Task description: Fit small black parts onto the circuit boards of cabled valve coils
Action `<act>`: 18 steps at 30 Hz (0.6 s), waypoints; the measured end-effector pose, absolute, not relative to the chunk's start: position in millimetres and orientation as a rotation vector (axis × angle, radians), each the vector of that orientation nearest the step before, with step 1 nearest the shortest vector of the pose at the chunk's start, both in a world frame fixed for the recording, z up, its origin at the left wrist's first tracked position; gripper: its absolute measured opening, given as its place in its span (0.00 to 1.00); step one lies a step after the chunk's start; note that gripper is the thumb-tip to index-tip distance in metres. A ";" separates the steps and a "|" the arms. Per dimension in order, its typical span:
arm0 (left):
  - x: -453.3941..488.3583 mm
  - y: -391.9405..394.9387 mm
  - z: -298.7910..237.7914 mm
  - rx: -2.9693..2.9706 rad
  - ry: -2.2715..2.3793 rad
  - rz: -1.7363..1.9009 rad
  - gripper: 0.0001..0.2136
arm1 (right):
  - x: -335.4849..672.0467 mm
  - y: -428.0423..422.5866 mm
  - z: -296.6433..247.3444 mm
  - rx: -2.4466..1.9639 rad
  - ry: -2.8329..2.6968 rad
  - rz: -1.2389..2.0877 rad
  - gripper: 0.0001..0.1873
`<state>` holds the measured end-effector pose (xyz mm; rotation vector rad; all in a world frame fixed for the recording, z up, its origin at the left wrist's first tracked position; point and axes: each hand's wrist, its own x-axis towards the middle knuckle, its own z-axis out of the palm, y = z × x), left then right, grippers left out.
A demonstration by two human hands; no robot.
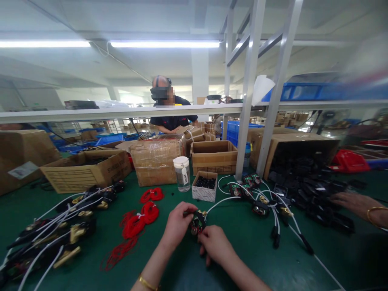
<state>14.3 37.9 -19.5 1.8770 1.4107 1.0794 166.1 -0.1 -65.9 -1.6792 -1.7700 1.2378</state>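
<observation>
Near the front middle of the green table, my left hand (pixel 179 221) and my right hand (pixel 216 241) are closed on one small black assembly with a green circuit board (pixel 198 222). A brass-coloured part shows at its top, and a white cable (pixel 221 201) runs from it to the right. The left fingers pinch its upper left side. At its lower right edge are the right thumb and forefinger; whether they also hold some tiny part is hidden. Red wire bundles (pixel 141 224) lie to the left of my left hand. Behind the hands stands a small box of black parts (pixel 205 182).
Similar assemblies with white cables (pixel 260 206) lie to the right, more with brass fittings (pixel 72 226) to the left. A lidded bottle (pixel 183 178) and cardboard boxes (pixel 157 161) stand behind. Another person's hand (pixel 354 204) reaches into black housings (pixel 315 202). A co-worker (pixel 178 99) stands opposite.
</observation>
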 end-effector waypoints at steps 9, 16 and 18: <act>39.7 53.0 -15.5 1.834 1.110 1.005 0.14 | 193.3 -10.0 -48.2 -1.876 -1.894 0.601 0.06; 49.7 54.8 -34.7 1.573 1.087 1.071 0.11 | 213.6 -1.8 -59.6 -1.389 -2.064 0.411 0.44; 46.0 48.8 -42.8 1.478 1.153 1.121 0.07 | 215.9 2.1 -66.8 -1.314 -2.101 0.455 0.42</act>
